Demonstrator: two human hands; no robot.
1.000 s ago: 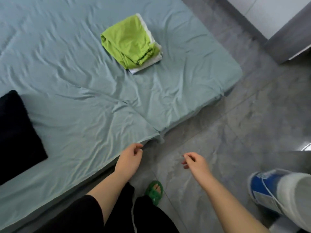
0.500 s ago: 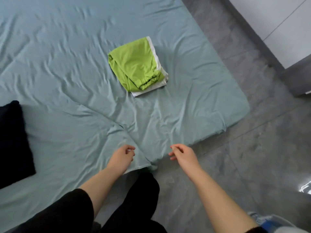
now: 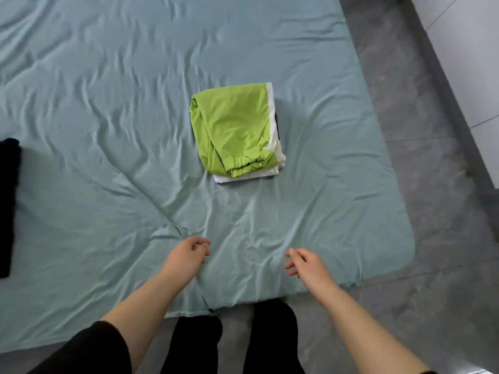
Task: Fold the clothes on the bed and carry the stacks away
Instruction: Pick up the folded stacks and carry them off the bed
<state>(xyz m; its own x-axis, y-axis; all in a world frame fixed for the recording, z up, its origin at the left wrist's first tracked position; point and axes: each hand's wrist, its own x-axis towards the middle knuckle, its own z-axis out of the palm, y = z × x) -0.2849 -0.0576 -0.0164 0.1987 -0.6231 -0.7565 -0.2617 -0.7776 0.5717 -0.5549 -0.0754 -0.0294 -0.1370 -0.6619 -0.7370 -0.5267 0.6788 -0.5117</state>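
Observation:
A folded stack of clothes (image 3: pixel 235 130), lime green on top with white and a dark piece under it, lies in the middle of the pale blue bed (image 3: pixel 108 103). My left hand (image 3: pixel 186 256) hovers over the sheet near the bed's front edge, fingers loosely curled, holding nothing. Over the sheet to its right hangs my right hand (image 3: pixel 307 264), also loosely curled and empty. Both hands are well short of the stack, one on either side of its line.
A black item (image 3: pixel 8 206) lies at the bed's left edge, partly out of frame. Grey tiled floor (image 3: pixel 432 184) runs along the right side and front of the bed. A white wall (image 3: pixel 472 63) rises at the far right. My black-clad legs stand against the bed's front edge.
I have stepped up to the bed's front edge, so the stack now lies straight ahead. Both hands moved from over the floor to over the sheet, still empty.

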